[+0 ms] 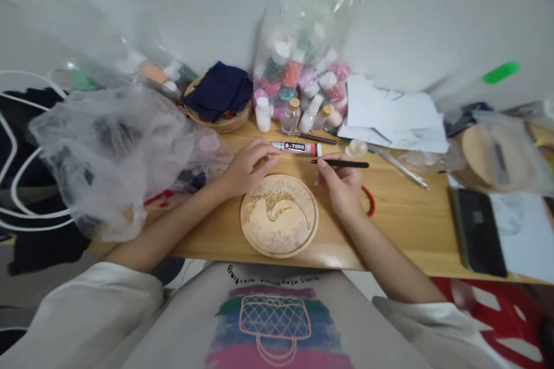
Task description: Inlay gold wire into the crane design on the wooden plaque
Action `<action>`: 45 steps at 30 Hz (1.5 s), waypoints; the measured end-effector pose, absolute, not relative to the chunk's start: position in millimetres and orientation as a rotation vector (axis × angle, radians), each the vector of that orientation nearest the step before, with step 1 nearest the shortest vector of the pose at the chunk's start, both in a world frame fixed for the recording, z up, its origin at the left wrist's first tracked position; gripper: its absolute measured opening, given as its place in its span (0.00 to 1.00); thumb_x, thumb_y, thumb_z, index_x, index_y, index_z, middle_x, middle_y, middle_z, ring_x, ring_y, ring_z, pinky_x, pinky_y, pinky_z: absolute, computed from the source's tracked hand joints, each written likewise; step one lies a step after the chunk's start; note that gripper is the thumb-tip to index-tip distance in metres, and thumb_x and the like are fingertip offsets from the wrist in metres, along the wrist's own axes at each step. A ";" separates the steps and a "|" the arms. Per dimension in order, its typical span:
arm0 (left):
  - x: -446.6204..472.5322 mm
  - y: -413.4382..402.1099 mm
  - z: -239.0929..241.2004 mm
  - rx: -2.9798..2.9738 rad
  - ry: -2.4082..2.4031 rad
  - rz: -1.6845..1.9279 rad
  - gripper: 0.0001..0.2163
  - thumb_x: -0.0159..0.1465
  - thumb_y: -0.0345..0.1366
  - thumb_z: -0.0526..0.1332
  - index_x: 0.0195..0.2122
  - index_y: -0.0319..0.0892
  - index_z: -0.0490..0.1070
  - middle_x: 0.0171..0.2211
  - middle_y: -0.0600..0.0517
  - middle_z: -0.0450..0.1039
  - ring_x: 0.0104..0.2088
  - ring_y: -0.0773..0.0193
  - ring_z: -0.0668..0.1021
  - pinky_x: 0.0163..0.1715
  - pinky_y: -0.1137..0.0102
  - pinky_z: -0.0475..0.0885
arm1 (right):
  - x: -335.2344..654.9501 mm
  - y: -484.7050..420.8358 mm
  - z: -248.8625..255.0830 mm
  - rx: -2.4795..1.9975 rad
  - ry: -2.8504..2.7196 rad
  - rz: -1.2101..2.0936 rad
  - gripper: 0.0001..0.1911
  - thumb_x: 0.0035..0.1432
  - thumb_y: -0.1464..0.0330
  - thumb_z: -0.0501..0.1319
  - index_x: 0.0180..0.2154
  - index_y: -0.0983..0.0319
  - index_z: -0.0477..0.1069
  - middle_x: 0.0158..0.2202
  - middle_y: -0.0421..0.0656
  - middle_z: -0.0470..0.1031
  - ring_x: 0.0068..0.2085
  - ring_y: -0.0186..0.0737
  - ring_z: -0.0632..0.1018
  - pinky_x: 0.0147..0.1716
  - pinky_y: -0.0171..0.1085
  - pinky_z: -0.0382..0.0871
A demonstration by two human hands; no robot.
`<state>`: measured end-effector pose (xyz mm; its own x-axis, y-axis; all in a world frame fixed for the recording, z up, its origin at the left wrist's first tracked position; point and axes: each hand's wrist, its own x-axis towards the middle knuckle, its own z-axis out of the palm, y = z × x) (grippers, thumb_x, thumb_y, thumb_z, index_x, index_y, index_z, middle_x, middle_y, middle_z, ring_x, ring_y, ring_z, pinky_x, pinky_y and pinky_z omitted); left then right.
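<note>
Black tweezers (346, 164) are gripped between the thumb and fingers of my right hand (344, 184), their tips pointing left. My left hand (251, 167) rests with fingers stretched out and apart, its fingertips at the left end of a B-7000 glue tube (296, 148). I cannot tell whether they touch the tube. Below both hands lies a round wooden disc (279, 236) with a bird drawn on it, partly outlined in gold, among fine line patterns. The disc's upper left edge is close under my left hand.
Small bottles (291, 115) and a clear bag of colourful jars (298, 69) stand behind the glue. A crumpled plastic bag (116, 144) covers the left side. Paper sheets (389, 112), a pen (402, 167) and a phone (478, 233) lie to the right.
</note>
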<state>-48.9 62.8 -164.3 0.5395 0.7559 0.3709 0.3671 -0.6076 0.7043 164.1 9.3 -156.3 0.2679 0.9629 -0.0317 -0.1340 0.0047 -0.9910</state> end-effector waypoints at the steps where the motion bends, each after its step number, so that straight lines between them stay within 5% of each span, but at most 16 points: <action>1: -49.9 58.0 -158.6 2.235 0.956 0.877 0.09 0.68 0.36 0.55 0.45 0.42 0.71 0.41 0.48 0.73 0.39 0.63 0.76 0.41 0.66 0.74 | 165.4 9.5 -156.0 -1.234 -0.903 1.087 0.17 0.45 0.58 0.72 0.29 0.60 0.70 0.15 0.32 0.68 0.15 0.28 0.68 0.15 0.29 0.60; 10: -60.2 -44.5 -146.0 2.171 1.553 0.996 0.08 0.69 0.37 0.57 0.42 0.42 0.73 0.41 0.48 0.74 0.45 0.57 0.76 0.48 0.59 0.72 | 172.0 12.2 -158.2 -1.208 -0.863 1.206 0.20 0.43 0.53 0.69 0.26 0.60 0.66 0.14 0.32 0.68 0.14 0.27 0.66 0.13 0.29 0.57; 25: -48.7 -72.5 -160.1 1.929 1.594 1.161 0.05 0.65 0.36 0.60 0.33 0.43 0.71 0.33 0.51 0.75 0.37 0.62 0.77 0.38 0.67 0.74 | 171.8 10.5 -151.7 -1.209 -0.832 1.288 0.22 0.38 0.54 0.72 0.25 0.61 0.67 0.13 0.32 0.67 0.14 0.27 0.65 0.13 0.29 0.54; 30: -44.3 -88.4 -162.4 1.992 1.711 0.913 0.11 0.68 0.41 0.55 0.37 0.42 0.73 0.24 0.55 0.74 0.24 0.65 0.75 0.25 0.71 0.68 | 173.8 10.6 -152.9 -1.214 -0.887 1.269 0.19 0.41 0.55 0.70 0.27 0.60 0.67 0.14 0.32 0.67 0.14 0.28 0.65 0.14 0.30 0.55; 34: -39.7 -99.7 -166.5 2.185 1.781 0.734 0.13 0.70 0.42 0.53 0.39 0.42 0.74 0.25 0.53 0.77 0.24 0.64 0.78 0.26 0.71 0.68 | 174.7 9.7 -155.6 -1.213 -0.982 1.224 0.12 0.46 0.60 0.66 0.30 0.59 0.69 0.16 0.32 0.67 0.16 0.29 0.65 0.16 0.30 0.56; 39: -36.7 -96.5 -175.9 2.317 1.825 0.740 0.13 0.71 0.42 0.53 0.43 0.41 0.73 0.27 0.51 0.77 0.28 0.61 0.79 0.28 0.70 0.70 | 178.6 4.9 -155.7 -1.239 -1.246 1.144 0.05 0.48 0.68 0.65 0.31 0.59 0.75 0.25 0.36 0.73 0.27 0.34 0.73 0.29 0.34 0.66; 45: -40.6 -86.3 -183.0 2.324 1.826 0.744 0.13 0.70 0.42 0.54 0.48 0.40 0.71 0.27 0.50 0.75 0.30 0.58 0.79 0.31 0.68 0.70 | 187.7 -4.4 -141.3 -1.272 -1.969 0.785 0.20 0.56 0.66 0.63 0.51 0.59 0.71 0.49 0.48 0.76 0.48 0.47 0.75 0.48 0.46 0.69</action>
<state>-40.6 -86.3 -183.0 0.1649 0.9346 0.3153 0.8887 -0.2795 0.3635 187.7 -4.4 -141.3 -0.3121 0.9282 0.2026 0.5340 0.3478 -0.7706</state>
